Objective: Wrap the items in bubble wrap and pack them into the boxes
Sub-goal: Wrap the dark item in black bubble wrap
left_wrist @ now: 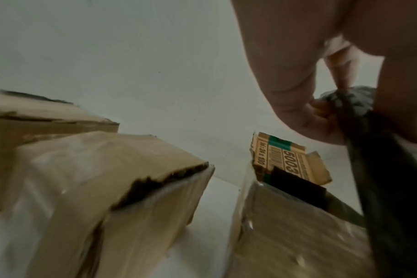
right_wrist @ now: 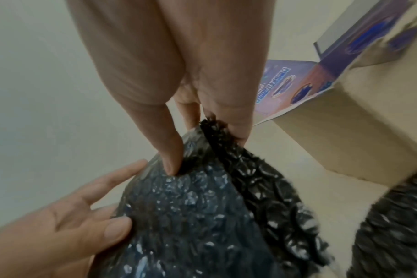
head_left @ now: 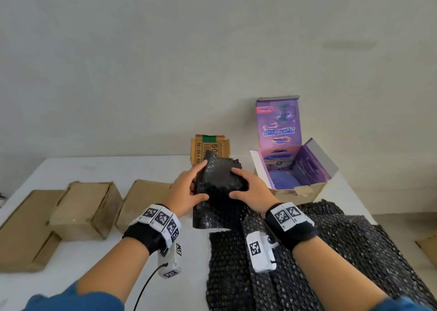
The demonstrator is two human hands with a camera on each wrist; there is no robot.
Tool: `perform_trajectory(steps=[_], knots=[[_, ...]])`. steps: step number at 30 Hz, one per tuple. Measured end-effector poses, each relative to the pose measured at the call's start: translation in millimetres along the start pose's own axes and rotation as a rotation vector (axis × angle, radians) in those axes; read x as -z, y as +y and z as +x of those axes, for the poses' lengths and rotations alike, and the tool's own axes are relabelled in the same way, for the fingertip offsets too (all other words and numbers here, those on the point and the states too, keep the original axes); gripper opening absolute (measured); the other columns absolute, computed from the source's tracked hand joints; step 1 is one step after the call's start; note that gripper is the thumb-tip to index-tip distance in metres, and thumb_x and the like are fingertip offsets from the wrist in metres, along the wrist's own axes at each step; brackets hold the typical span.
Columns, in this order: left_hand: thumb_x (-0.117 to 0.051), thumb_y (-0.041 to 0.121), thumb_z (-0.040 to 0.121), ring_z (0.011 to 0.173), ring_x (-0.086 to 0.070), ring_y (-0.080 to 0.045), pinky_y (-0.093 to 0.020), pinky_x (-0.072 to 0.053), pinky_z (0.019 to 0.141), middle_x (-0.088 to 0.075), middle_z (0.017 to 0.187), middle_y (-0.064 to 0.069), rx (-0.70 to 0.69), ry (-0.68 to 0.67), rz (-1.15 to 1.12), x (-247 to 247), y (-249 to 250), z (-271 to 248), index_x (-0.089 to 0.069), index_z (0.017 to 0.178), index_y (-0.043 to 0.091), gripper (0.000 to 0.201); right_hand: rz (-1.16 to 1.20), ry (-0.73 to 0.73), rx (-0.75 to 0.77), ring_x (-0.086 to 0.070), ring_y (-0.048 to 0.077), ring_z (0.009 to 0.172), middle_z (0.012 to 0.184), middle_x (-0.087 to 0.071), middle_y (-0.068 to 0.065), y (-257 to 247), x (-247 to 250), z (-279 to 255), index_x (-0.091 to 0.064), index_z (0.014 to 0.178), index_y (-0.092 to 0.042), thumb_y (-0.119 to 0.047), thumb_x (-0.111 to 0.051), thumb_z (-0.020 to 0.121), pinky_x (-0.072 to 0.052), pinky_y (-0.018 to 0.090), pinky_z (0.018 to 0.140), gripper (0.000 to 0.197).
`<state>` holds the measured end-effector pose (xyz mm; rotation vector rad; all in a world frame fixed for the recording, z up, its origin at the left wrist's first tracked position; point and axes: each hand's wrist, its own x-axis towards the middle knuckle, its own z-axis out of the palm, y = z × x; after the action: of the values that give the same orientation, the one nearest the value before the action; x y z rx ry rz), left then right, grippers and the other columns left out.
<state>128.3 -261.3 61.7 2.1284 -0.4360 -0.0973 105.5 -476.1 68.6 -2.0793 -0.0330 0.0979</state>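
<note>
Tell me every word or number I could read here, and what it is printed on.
"5003": on the flap of the brown carton behind the hands.
"24 x 100", partly legible: same flap, sideways; the marks before it are unclear.
Barcode lines beside them: no digits readable.
Purple box: blue logo lettering upside down and blurred, red label too small to read.
Wrist bands: black-and-white square codes, no words.

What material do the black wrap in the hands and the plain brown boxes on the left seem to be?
black wrap: likely plastic bubble film, glossy, with rows of small raised bubbles.
brown boxes: apparently corrugated cardboard, matte, with torn fibrous edges.
</note>
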Motion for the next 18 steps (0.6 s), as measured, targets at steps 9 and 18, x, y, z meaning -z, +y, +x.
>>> perform_trajectory(steps=[9,18], knots=[[-0.077,0.023,0.075,0.104,-0.055,-0.017,-0.028,-0.045,0.091,-0.058,0.111,-0.001,0.018,-0.027,0.232,34,-20,61,-0.058,0.118,0.022,0.047,-0.336,0.056,0.014,-0.054,0.02,0.104,0.112,-0.058,0.005,-26,-9,54,-0.063,0.113,-0.016,-0.025,-0.069,0.083,-0.043,0.027,0.089,0.031],[-0.069,0.034,0.083,0.1,-0.057,-0.015,-0.028,-0.047,0.084,-0.058,0.109,0.002,0.184,-0.036,-0.088,26,-37,80,-0.048,0.115,0.019,0.042,-0.095,0.191,-0.177,-0.056,0.019,0.107,0.115,-0.06,0.006,-25,-24,71,-0.051,0.121,-0.01,-0.032,-0.055,0.094,-0.044,0.029,0.089,0.035]])
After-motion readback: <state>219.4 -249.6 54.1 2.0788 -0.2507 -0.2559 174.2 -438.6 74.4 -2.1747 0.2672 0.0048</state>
